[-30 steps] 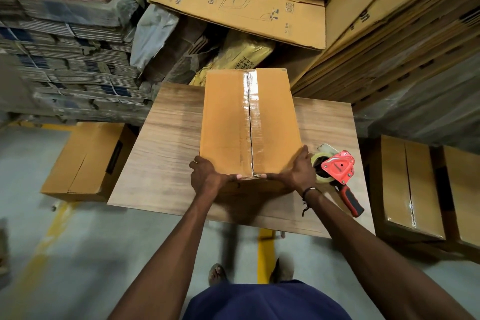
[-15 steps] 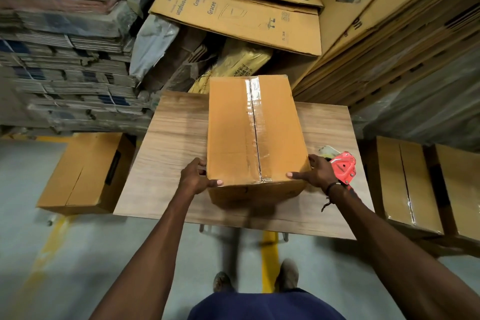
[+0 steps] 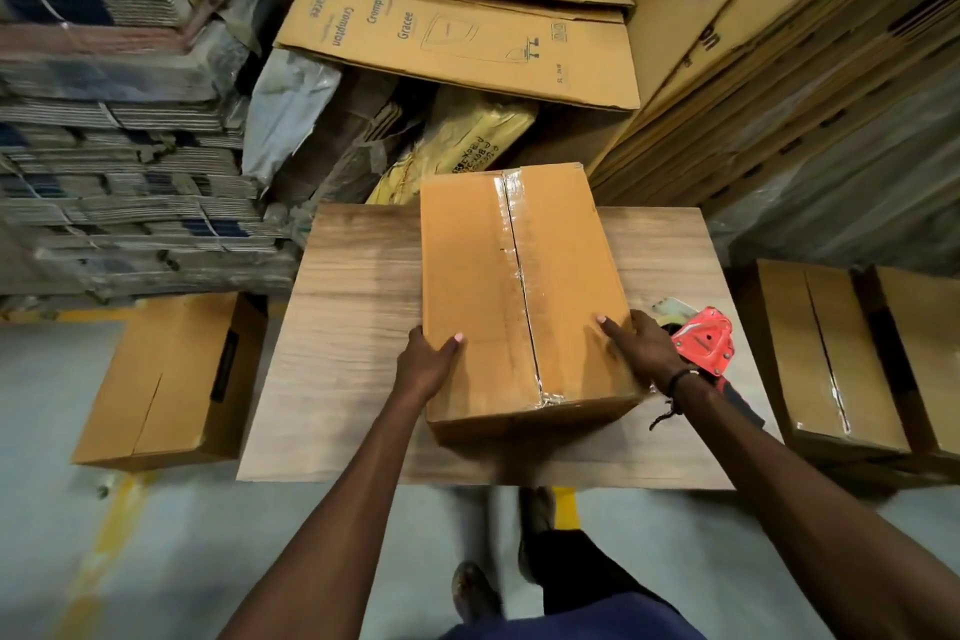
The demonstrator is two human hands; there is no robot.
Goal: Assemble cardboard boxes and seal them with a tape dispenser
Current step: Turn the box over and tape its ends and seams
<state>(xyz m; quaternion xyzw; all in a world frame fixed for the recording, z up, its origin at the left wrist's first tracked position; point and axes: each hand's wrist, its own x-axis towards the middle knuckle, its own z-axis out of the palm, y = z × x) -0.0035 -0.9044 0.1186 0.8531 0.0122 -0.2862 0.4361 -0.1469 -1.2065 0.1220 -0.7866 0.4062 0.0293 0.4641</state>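
The taped cardboard box [image 3: 519, 296] is found standing on the wooden counter [image 3: 353, 327], its near end overhanging toward the person and its centre seam covered by a strip of clear tape [image 3: 517, 276] that is folded down over the near edge. The left hand [image 3: 428, 361] is laid against the box's left side with the thumb pressed flat on top; the right hand [image 3: 636, 346] is spread on the right top edge, fingers extended, nothing being clutched in either. The tape dispenser [image 3: 701, 346] lies on the counter just beside the right wrist, unused. The step in hand is judged to be the removal of the sealed box from the counter, though whether it is already lifted cannot be told through the blur at the near edge. Both sides should be clasped low and evenly, so that the tape fold is not scuffed, and the dispenser should be cleared by the right forearm. Finished boxes [image 3: 826, 353] are noted on the floor at the right, and another box [image 3: 166, 379] at the left.
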